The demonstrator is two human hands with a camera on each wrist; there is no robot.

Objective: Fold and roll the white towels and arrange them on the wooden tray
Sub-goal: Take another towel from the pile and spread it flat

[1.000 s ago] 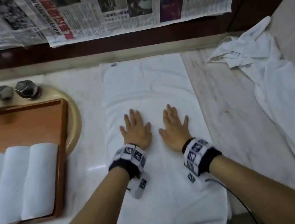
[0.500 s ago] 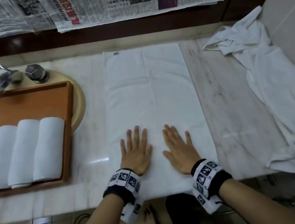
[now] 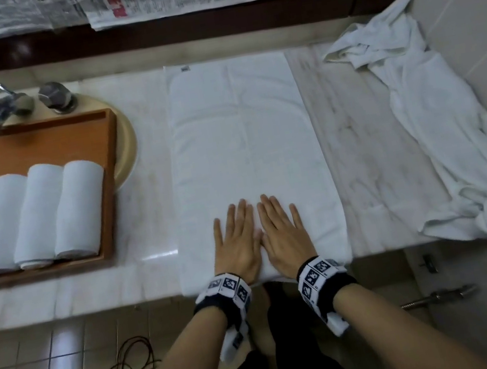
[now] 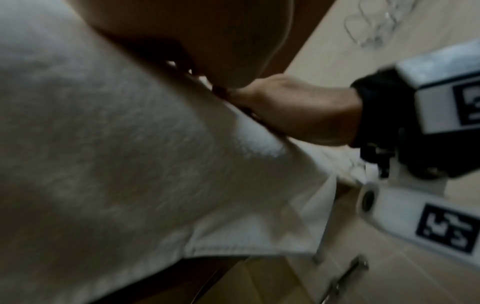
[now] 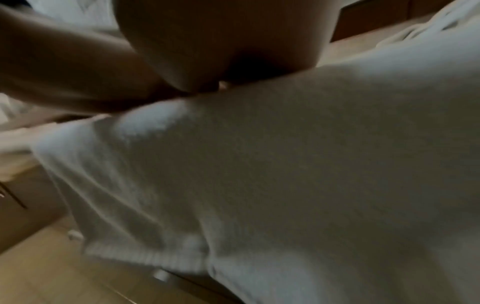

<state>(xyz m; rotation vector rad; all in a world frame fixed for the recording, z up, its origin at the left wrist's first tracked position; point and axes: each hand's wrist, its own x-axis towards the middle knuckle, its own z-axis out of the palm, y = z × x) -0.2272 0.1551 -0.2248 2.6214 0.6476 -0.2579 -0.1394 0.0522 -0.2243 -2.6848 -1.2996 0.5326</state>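
Observation:
A folded white towel (image 3: pixel 240 139) lies flat and lengthwise on the marble counter, its near end at the counter's front edge. My left hand (image 3: pixel 237 240) and right hand (image 3: pixel 283 232) rest flat on that near end, side by side, palms down with straight fingers. The wooden tray (image 3: pixel 33 146) stands to the left and holds several rolled white towels (image 3: pixel 77 210) in a row. Both wrist views are blurred and show the towel (image 4: pixel 116 164) (image 5: pixel 285 164) close up under the palms.
A crumpled white towel (image 3: pixel 450 128) lies at the right against the tiled wall. A tap with two knobs (image 3: pixel 7 105) and a beige basin rim (image 3: pixel 127 149) sit behind the tray. Newspapers hang on the wall. Cables lie on the floor tiles.
Both hands slid along the towel toward me, down to its near end, and came closer together until they touch. The camera view shifted back, showing the floor.

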